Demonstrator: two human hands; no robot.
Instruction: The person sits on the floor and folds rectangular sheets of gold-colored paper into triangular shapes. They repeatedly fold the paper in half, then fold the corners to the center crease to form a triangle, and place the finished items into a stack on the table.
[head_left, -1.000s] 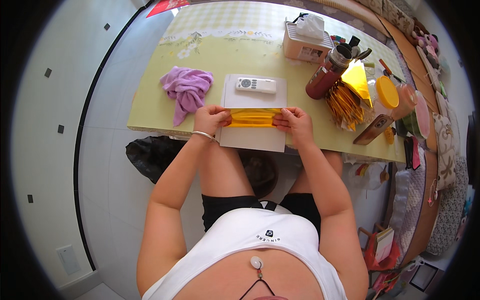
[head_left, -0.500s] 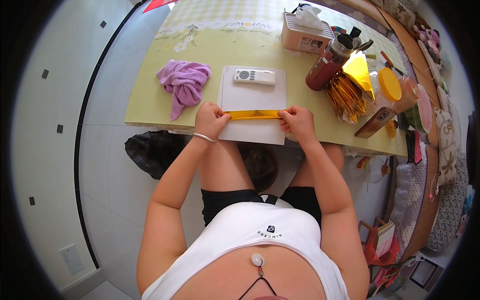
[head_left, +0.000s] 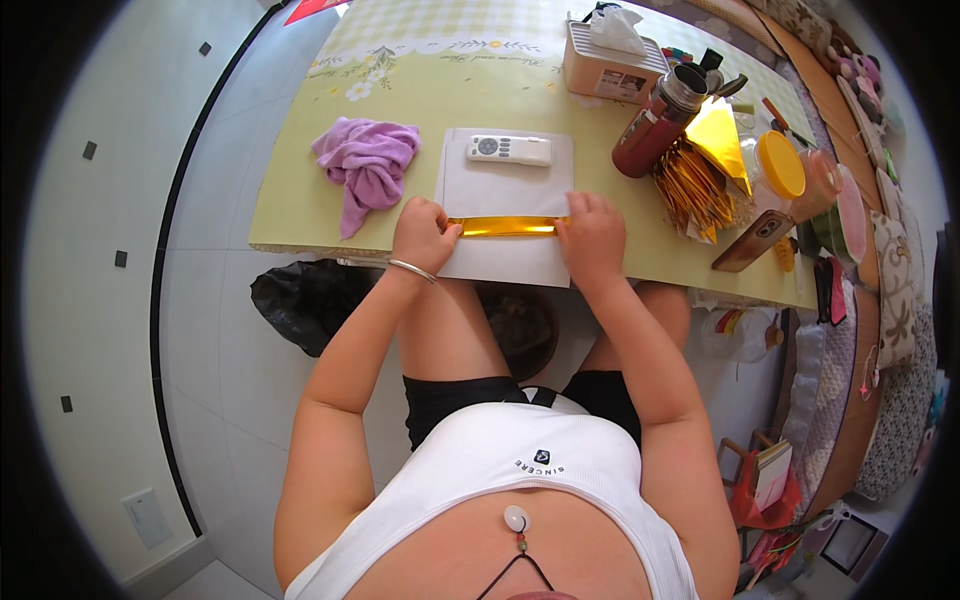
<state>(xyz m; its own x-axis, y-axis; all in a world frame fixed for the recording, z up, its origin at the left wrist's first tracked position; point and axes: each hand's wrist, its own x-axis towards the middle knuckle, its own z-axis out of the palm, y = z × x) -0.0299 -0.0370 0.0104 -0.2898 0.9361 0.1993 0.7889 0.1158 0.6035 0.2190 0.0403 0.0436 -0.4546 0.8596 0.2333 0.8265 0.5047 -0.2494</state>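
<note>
A narrow strip of shiny gold foil paper stretches level between my hands, over white paper sheets at the table's near edge. My left hand is closed, pinching the strip's left end between thumb and fingers. At the right end, the thumb of my right hand presses the foil; its fingertips point away from me and are slightly blurred. Farther up the sheets lies a white remote control. Part of each strip end is hidden by the hands.
A crumpled purple cloth lies at left. To the right are a dark red thermos, folded gold foil pieces, a phone and a yellow-lidded jar. A tissue box stands behind; a black bag is below the table.
My right hand has turned, its fingers now reaching farther up past the strip's right end. The gold strip looks slightly wider and tilted. My left hand has barely moved.
</note>
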